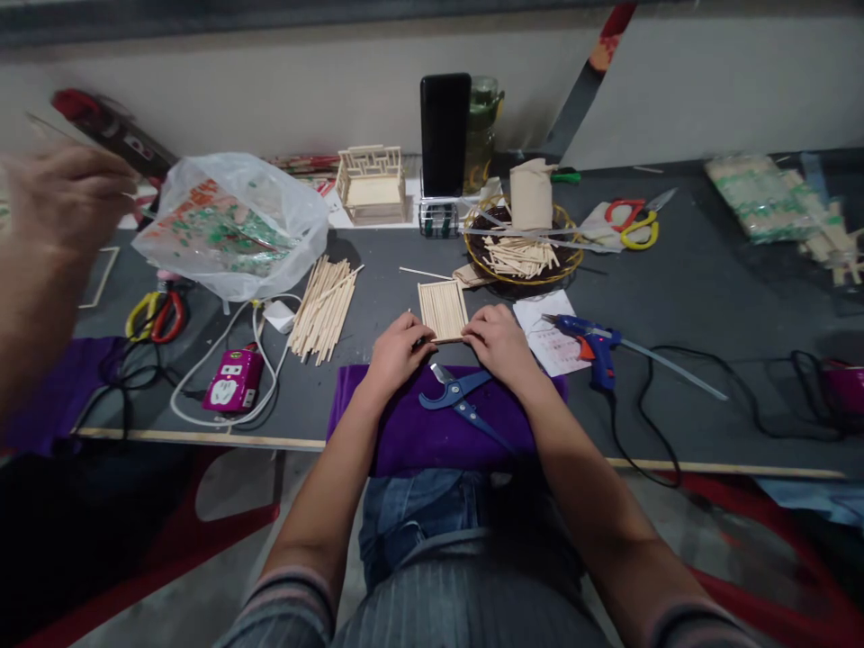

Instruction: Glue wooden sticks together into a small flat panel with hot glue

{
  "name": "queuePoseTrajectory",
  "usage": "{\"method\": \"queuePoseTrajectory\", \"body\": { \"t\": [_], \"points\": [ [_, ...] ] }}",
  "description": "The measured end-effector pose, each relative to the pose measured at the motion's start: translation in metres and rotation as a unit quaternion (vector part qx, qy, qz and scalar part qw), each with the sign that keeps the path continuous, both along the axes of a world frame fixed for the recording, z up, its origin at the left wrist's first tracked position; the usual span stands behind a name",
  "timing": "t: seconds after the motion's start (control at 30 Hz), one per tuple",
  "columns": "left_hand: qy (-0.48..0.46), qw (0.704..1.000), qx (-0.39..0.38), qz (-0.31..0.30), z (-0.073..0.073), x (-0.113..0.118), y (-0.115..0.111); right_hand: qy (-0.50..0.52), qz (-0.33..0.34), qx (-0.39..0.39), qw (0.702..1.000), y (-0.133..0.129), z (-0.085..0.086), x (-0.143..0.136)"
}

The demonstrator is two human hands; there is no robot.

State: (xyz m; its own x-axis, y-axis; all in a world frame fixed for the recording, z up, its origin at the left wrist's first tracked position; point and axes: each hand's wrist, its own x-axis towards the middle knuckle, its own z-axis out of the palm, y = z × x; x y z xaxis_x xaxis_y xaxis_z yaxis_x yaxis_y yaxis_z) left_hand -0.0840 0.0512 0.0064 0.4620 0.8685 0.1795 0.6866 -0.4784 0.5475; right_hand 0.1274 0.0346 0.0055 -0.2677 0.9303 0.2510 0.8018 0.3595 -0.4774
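Observation:
A small flat panel of wooden sticks [443,309] lies on the dark table in front of me. My left hand [403,349] pinches its near left corner, and my right hand [498,340] pinches the near right corner. Just below my hands, a blue pipe cutter [459,392] rests on a folded purple cloth [418,441]. To the left is a pile of loose wooden sticks [325,309]. Beyond the panel, one thin stick [427,273] lies by itself. A blue glue gun [594,346] with a clear glue stick lies right of my right hand, partly over a paper sheet [550,315].
A wicker basket [573,261] of short sticks, a phone [445,135] and a small stick-built chair [371,184] stand behind. A plastic bag [229,225], a purple power socket [233,382] and cables lie left. A co-worker's hand [67,193] is raised at far left. Scissors [634,225] lie right.

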Motion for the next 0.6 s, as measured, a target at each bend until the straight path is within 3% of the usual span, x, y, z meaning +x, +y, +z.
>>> {"method": "queuePoseTrajectory", "body": {
  "t": [0.33,0.6],
  "points": [
    [-0.001,1.0,0.006,-0.004,0.001,0.001,0.0,-0.016,-0.005,-0.016,1.0,0.0,0.001,-0.004],
    [0.005,1.0,0.003,0.002,0.005,0.002,0.0,0.05,-0.009,-0.032,0.998,-0.001,0.011,0.015]
  ]
}}
